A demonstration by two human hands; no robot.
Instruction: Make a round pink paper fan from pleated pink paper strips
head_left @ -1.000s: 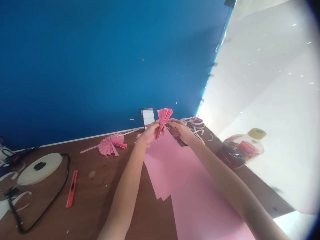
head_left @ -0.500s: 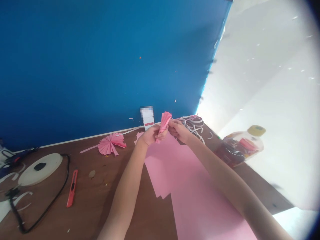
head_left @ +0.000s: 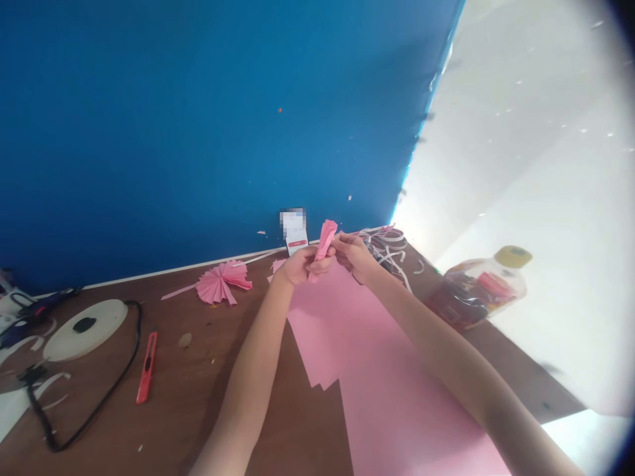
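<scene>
My left hand [head_left: 300, 266] and my right hand [head_left: 354, 254] meet at the far side of the brown table [head_left: 198, 396], both pinched on a pleated pink paper strip [head_left: 325, 239] that stands nearly upright between them, folded narrow. The left hand grips its lower part, the right its upper side. Below the hands lie flat pink paper sheets [head_left: 387, 383]. A finished pink paper fan [head_left: 221, 283] rests on the table to the left.
A red utility knife [head_left: 147, 367] and a black cable [head_left: 94, 403] lie at the left beside a white round disc [head_left: 84, 328]. White paper strips [head_left: 389, 248] are piled behind the hands. A clear jar with a yellow lid [head_left: 481, 287] lies at the right edge. A blue wall [head_left: 198, 132] backs the table.
The pleated pink paper was spread like a fan; my hands have squeezed it shut into a narrow bundle.
</scene>
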